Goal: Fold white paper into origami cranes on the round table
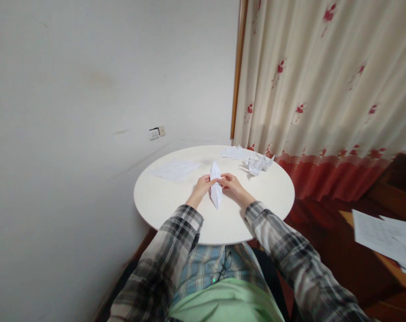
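A folded white paper (pixel 215 196), long and pointed at both ends, is held over the middle of the round white table (pixel 165 201). My left hand (pixel 202 187) grips its left edge, with the thumb across the front. From the other side my right hand (pixel 232 183) pinches the right edge near the centre. Both thumbs meet close to the paper's middle crease. The fingers behind the paper are partly hidden.
A flat white sheet (pixel 177 170) lies at the table's left rear. Crumpled or folded white papers (pixel 257 164) rest at the right rear, with another paper (pixel 232 152) behind. Printed sheets (pixel 384 237) lie on a wooden surface at right. A wall socket (pixel 153 133) and a curtain (pixel 306 80) stand beyond.
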Demonstrator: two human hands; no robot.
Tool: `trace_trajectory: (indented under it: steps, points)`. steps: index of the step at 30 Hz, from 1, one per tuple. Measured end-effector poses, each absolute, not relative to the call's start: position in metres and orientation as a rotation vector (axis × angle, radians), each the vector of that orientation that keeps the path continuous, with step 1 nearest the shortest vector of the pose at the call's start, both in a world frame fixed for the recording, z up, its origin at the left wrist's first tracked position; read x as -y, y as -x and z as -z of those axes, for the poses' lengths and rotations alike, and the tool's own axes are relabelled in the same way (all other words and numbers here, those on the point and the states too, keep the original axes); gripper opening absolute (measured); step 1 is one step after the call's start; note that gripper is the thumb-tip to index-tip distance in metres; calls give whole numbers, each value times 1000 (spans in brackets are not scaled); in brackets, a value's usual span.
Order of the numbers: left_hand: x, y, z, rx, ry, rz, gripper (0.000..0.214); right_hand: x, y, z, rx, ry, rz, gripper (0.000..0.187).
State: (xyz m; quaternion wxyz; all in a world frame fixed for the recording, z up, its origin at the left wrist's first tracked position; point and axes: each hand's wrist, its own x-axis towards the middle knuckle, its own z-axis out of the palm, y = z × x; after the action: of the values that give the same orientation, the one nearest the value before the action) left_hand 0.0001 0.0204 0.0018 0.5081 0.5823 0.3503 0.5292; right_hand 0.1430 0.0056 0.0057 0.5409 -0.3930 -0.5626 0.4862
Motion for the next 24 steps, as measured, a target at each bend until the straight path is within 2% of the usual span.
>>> trace_trajectory:
  steps: [11,24]
  points:
    - [-20,-2,-1,-946,-1336,-1289,37,-15,-144,0,1206,912,-1069,34]
    - [-15,-3,-7,-876,-1511,-1283,26,-14,-144,-4,1271,818,-1087,21]
